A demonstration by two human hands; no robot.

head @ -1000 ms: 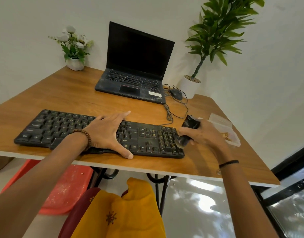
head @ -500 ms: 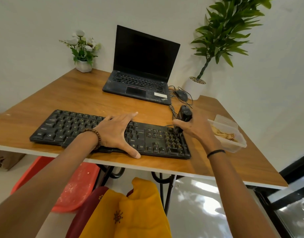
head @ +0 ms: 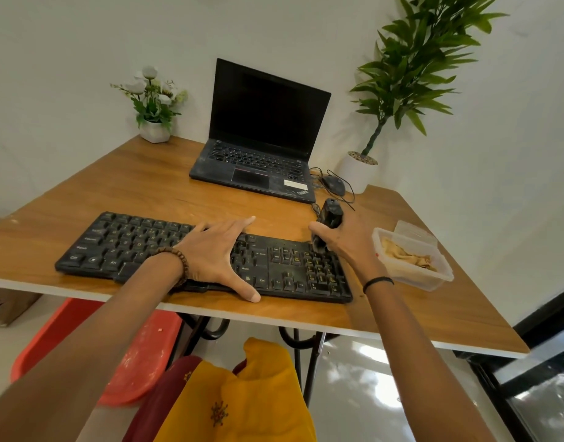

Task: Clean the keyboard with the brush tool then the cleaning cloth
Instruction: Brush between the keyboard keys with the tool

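R hand (head: 344, 244) has moved in the last sec. It was down by the near R corner of the keyboard (head: 130, 247). Now it's up at the far edge of the numpad, w/ the brush tool (head: 331, 215) stood nearly upright and its lower end on the keys. Fingers are wrapped round the brush body, a full grip. L hand (head: 210, 255) hasn't shifted: flat, fingers spread, palm pressing mid-keyboard, thumb over the near edge, holding nothing. Keyboard lies along the near side of the table (head: 146, 186), well in front of the laptop (head: 261, 154).

I read that as a brush stroke run up the numpad block, so the brush stage is underway. Can't tell which keys are already done. Cloth stage not begun.

Containers: one clear tub (head: 417, 279) just R of the R hand, open, w/ its lid (head: 414, 231) lying right behind it. Inside is a crumpled tan cloth (head: 404, 255), prob the cleaning cloth, untouched.
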